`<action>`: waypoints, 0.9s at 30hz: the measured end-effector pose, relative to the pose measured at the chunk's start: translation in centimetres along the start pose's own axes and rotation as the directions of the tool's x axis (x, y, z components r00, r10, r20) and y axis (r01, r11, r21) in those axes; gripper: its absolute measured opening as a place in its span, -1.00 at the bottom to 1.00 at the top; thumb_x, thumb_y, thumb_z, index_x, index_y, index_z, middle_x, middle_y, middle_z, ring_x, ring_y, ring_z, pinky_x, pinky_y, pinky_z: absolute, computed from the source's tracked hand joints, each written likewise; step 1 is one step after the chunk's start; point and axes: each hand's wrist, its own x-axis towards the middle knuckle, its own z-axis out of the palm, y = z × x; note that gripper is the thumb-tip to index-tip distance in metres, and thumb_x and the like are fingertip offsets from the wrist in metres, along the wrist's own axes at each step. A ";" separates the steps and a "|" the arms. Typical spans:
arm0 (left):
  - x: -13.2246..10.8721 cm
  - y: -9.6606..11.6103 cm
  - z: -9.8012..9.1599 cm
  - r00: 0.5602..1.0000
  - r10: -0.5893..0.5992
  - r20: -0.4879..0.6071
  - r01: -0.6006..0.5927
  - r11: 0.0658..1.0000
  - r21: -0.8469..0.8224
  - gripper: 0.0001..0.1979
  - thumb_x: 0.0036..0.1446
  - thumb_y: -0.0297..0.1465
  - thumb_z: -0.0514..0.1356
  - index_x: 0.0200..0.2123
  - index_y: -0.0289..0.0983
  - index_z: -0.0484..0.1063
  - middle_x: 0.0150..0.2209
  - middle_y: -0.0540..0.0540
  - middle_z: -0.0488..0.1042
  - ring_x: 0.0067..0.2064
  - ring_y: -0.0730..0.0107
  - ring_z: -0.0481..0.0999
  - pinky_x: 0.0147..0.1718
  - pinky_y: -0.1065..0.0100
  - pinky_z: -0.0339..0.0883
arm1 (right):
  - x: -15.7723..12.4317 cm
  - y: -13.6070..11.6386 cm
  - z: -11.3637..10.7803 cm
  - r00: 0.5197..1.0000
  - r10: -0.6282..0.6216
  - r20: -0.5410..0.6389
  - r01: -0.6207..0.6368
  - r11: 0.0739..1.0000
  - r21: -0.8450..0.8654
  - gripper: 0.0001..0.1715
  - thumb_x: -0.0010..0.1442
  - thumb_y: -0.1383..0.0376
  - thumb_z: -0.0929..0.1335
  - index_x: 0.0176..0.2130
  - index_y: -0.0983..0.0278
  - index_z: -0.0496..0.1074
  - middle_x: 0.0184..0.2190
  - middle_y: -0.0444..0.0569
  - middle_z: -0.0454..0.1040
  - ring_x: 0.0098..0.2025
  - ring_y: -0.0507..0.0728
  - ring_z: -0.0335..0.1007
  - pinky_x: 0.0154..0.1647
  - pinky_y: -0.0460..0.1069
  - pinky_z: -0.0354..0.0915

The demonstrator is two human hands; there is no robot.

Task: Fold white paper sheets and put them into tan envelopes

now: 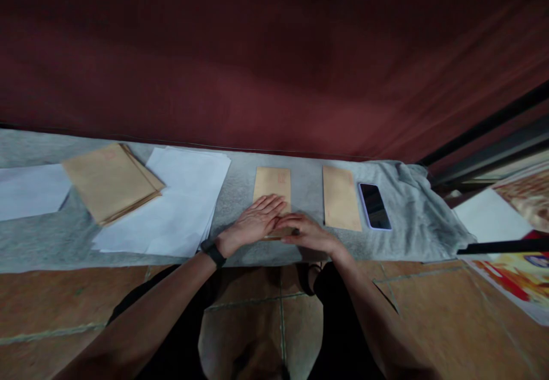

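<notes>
A brown envelope (271, 184) lies on the grey cloth (309, 185) right in front of me. My left hand (253, 222) rests flat on its near half, fingers stretched out and together. My right hand (305, 232) lies at the envelope's near right corner, fingertips meeting those of the left hand; a small dark object (295, 232) shows under its fingers, and I cannot make out what it is. A black band sits on my left wrist (213, 252).
A second brown envelope (341, 198) and a dark phone (374, 206) lie to the right. To the left are a spread of white sheets (180, 208), a stack of brown envelopes (109, 181) and another white sheet (30, 191). Dark red curtain behind; tiled floor below.
</notes>
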 end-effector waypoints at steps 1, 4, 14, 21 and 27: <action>-0.3 0.0 -0.2 1.000 0.010 0.015 -0.010 1.000 -0.028 -0.46 0.47 -0.31 -0.14 0.45 -0.26 0.10 0.50 -0.14 0.06 0.52 0.29 -0.05 0.47 0.14 -0.13 | -0.2 -0.2 0.1 1.000 0.002 0.012 -0.001 0.999 -0.050 -0.67 0.24 0.21 0.51 0.02 0.13 0.57 0.09 -0.05 0.57 0.19 0.16 0.42 0.30 0.12 0.25; -1.3 -0.3 -1.0 0.998 0.040 0.043 -0.034 0.990 -0.138 -0.48 0.49 -0.27 -0.10 0.43 -0.20 0.14 0.48 -0.11 0.11 0.51 0.34 0.01 0.46 0.16 -0.07 | -0.5 -0.6 0.8 1.000 0.024 -0.018 -0.026 0.984 -0.176 -0.68 0.21 0.30 0.53 -0.02 0.16 0.54 0.10 -0.02 0.52 0.23 0.18 0.36 0.31 0.14 0.20; -3.6 -0.4 -1.4 0.994 0.104 -0.026 -0.107 0.964 -0.244 -0.52 0.45 -0.26 0.02 0.38 -0.10 0.24 0.45 -0.06 0.21 0.48 0.34 0.10 0.44 0.13 -0.03 | 0.0 0.3 1.7 0.983 -0.019 -0.182 -0.043 0.944 -0.328 -0.90 0.35 0.40 0.39 -0.25 0.22 0.49 -0.13 -0.02 0.53 0.00 0.15 0.43 0.10 0.09 0.32; -4.5 0.9 0.2 0.995 -0.064 -0.081 0.069 0.996 0.054 -0.46 0.46 -0.34 -0.08 0.43 -0.31 0.15 0.50 -0.25 0.03 0.53 0.14 -0.08 0.47 0.03 -0.16 | 0.1 -1.2 4.5 0.970 -0.012 -0.241 -0.107 0.874 -0.474 -0.73 0.45 0.32 0.26 0.01 0.24 0.52 0.02 0.09 0.56 0.11 0.21 0.45 0.19 0.16 0.35; -5.3 1.5 1.0 0.961 -0.213 -0.176 0.231 0.968 0.092 -0.43 0.45 -0.29 -0.03 0.45 -0.30 0.11 0.52 -0.33 -0.06 0.53 0.02 -0.08 0.45 -0.02 -0.09 | -0.9 -2.7 9.7 0.958 0.006 -0.286 -0.188 0.767 -0.613 -0.20 0.45 0.05 0.27 0.42 0.52 0.12 0.45 0.31 0.12 0.50 0.32 -0.02 0.50 0.23 0.03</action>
